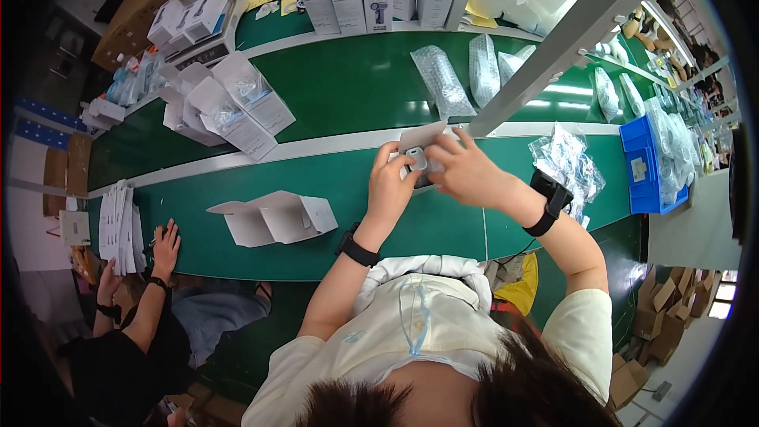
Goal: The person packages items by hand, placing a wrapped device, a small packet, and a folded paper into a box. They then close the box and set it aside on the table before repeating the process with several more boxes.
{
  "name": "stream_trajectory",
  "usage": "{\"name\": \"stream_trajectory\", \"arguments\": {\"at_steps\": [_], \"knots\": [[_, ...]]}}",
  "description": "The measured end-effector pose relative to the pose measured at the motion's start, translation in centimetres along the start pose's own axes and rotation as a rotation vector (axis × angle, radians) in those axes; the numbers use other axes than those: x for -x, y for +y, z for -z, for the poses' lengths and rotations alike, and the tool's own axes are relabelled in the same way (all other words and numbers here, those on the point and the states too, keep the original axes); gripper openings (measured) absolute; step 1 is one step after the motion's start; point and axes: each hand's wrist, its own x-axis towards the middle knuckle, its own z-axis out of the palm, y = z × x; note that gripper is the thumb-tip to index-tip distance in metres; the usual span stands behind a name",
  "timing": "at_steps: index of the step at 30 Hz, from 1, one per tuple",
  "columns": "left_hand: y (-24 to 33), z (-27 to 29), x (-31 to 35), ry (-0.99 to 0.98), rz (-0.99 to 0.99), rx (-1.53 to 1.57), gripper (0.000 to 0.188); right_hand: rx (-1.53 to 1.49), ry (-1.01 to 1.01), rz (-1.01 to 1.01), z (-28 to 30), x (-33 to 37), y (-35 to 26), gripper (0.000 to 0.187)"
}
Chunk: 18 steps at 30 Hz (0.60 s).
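Observation:
My left hand [388,183] is closed around the near left side of a small white box [421,137], whose top flap stands up. Near the left thumb, a small white rounded piece [417,160] shows at the opening. My right hand [468,168] bends its fingers over the box's right side and mouth; what they grip, if anything, is hidden. Most of the box's body is covered by both hands. To the left on the green bench [356,190] lies an opened white carton [273,218] with nothing visible inside.
Clear plastic packets [568,162] lie right, beside a blue bin [647,166] of bubble-wrapped items. Filled white boxes [237,103] and bubble-wrapped parcels [443,81] rest on the far green surface. A grey post [553,51] slants nearby. A co-worker's hand [165,247] rests near stacked flat sheets [121,229].

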Motion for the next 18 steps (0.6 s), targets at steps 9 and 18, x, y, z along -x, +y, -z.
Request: {"name": "stream_trajectory", "arguments": {"at_steps": [9,18], "knots": [[3.2,9.2,5.4,0.385,-0.320,-0.514,0.021,-0.053,-0.021,-0.227,-3.9,1.1,1.0,0.025],[-0.6,13.5,10.7,0.201,0.047,-0.990,0.020,-0.264,0.170,-0.223,-4.0,4.1,0.6,0.071]]}}
